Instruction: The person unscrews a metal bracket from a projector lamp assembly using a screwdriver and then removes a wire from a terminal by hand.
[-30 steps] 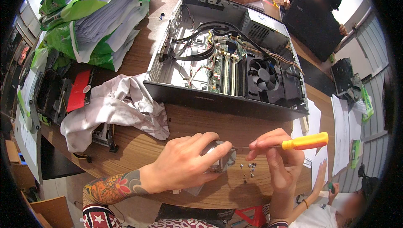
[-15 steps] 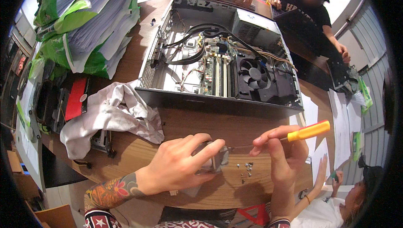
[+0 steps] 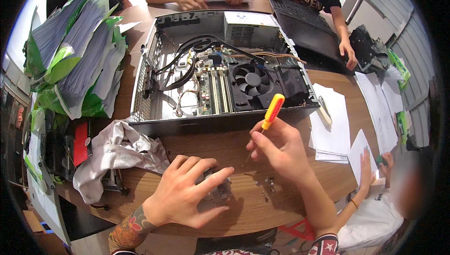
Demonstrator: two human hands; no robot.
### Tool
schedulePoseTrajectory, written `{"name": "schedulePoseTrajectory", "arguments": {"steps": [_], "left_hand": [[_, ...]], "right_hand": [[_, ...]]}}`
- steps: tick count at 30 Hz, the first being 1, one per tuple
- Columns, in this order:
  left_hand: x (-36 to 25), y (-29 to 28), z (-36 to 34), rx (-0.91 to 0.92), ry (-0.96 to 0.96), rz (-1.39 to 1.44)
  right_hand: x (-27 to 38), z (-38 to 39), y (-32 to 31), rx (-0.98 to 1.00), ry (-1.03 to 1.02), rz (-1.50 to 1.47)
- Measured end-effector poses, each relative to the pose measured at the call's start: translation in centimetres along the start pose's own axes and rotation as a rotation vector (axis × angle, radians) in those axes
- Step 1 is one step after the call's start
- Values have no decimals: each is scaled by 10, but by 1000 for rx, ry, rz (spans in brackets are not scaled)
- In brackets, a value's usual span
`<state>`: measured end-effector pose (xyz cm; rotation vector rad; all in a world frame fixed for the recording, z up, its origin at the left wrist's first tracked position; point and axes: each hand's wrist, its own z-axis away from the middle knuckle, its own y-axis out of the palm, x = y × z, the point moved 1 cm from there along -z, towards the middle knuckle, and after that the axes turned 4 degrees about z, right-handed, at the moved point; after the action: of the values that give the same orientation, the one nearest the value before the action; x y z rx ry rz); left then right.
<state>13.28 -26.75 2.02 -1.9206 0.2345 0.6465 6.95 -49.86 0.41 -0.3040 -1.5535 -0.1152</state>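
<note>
My right hand (image 3: 281,149) is closed on a screwdriver (image 3: 273,109) with a yellow and red handle. Its handle points up and its thin shaft runs down between my fingers. Below the shaft, several small screws (image 3: 268,184) lie loose on the wooden table. My left hand (image 3: 187,189) reaches over a small grey metal part (image 3: 219,188), fingers spread and thumb apart; the fingers partly hide it, and whether they touch it is unclear. Beyond both hands sits an opened black computer case (image 3: 220,122), with a fan (image 3: 253,79), cables and circuit board showing.
A crumpled pale cloth (image 3: 117,156) lies left, near tall stacks of paper in green wrapping (image 3: 77,62). White sheets (image 3: 330,133) lie right of the case. Across the table people sit, one by a black laptop (image 3: 304,30). Another person's hand (image 3: 363,173) rests on paper at right.
My right hand has moved left and up, and the screwdriver has swung from nearly level to steep. My left hand's fingers have spread, with the thumb now apart. The whole view has shifted.
</note>
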Motion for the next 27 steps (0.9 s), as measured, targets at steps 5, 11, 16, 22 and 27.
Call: {"name": "schedulePoseTrajectory", "arguments": {"steps": [5,11,16,22,27], "left_hand": [[4,-6,-3,7,52,78],[13,-5,-2,166,54,330],[15,-10,-7,279,-25,479],[17,-4,-13,374,-113,515],[21,1,-13,379,-116,506]], "right_hand": [[-5,-1,7,89,42,-42],[-9,-1,14,71,37,-77],[-15,-3,13,43,8,-75],[-5,-2,12,85,9,-83],[-21,-4,14,40,-29,-68]]}}
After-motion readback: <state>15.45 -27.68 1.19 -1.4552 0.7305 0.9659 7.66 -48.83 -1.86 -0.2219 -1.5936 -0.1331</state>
